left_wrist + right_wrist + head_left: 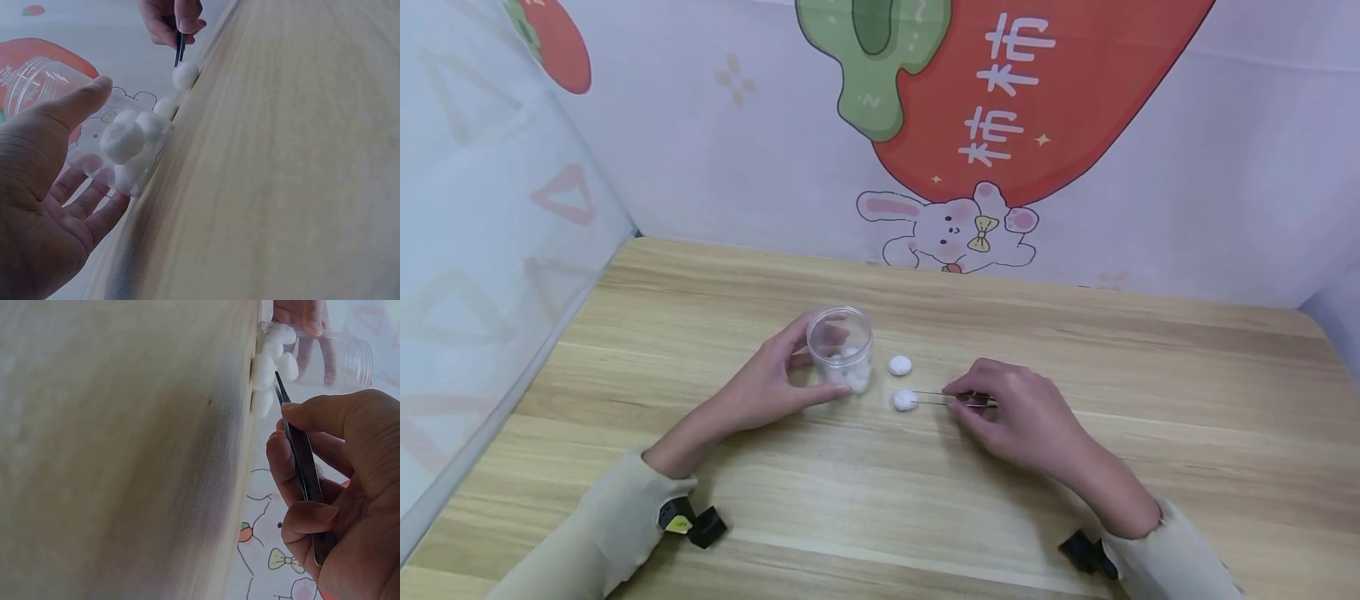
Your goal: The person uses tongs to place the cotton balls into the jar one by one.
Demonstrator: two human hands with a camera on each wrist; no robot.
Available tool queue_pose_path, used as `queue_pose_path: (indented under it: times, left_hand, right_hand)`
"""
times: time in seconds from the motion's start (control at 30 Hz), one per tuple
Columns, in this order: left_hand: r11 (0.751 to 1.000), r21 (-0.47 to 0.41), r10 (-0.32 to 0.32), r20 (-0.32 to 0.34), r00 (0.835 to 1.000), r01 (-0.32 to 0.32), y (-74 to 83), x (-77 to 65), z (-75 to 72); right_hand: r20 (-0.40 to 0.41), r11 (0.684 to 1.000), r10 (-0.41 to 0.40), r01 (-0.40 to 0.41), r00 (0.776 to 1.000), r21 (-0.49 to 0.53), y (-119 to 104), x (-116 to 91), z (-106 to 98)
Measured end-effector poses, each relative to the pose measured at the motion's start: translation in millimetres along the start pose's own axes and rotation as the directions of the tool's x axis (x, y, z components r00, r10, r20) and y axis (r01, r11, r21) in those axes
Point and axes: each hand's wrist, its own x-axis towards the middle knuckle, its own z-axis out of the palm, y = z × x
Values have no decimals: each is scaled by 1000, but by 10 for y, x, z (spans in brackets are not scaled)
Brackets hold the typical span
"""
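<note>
My left hand (760, 385) holds a clear plastic jar (863, 343) upright on the table, thumb on the near side and fingers round the far side. Several white cotton balls (122, 140) lie in the bottom of the lidless jar. To its right, two more rest on the wood: a far cotton ball (899, 365) and a near cotton ball (904, 400). A pair of dark metal tweezers (303, 464) is pinched in my right hand (1033, 417). Its tips point left and reach the near ball; whether they squeeze it I cannot tell.
The wood-grain table (865, 517) spreads round both hands. Behind it hangs a white cloth backdrop (1150, 217) with a printed rabbit and red fruit; another pale cloth (467, 250) stands along the left edge. A small black device (692, 521) sits at each cuff.
</note>
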Motion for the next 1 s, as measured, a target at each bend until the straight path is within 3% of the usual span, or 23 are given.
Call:
queue_pose_path:
  times: [0.33,1.0]
  left_hand:
    - [1000,1,2,0,1000,-2,-1,5,-7]
    - [1000,-6,0,2,1000,0,-16,-6,8]
  right_hand:
    - [38,1000,16,-16,999,-6,-32,16,37]
    - [27,999,7,-6,1000,-32,-32,27,102]
